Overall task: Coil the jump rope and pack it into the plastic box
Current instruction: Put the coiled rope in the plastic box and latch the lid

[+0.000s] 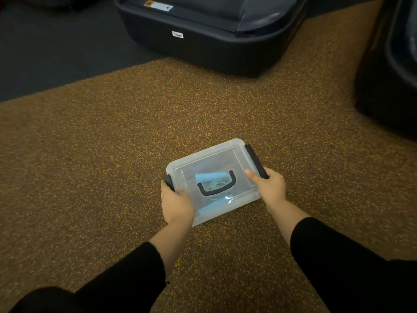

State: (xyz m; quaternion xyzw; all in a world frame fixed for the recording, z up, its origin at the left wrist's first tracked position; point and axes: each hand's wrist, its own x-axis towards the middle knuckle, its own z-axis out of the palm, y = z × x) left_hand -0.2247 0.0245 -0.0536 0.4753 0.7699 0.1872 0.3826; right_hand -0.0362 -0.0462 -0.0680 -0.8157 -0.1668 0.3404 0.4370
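A clear plastic box (228, 154) sits on the speckled floor with its lid on. A black carry handle (215, 185) lies flat on the lid. Through the lid I see the coiled jump rope (216, 184) with its light blue handles inside. My left hand (177, 203) grips the box's left end, thumb on the lid beside the black left latch (169, 181). My right hand (268, 186) holds the right end over the black right latch (255, 158), thumb resting on the lid.
The brown, yellow-speckled rubber floor (112, 154) spreads all around the box. A large black machine base (203, 35) stands at the back. Another dark machine (392, 64) fills the right edge. A dark mat (45, 48) covers the back left.
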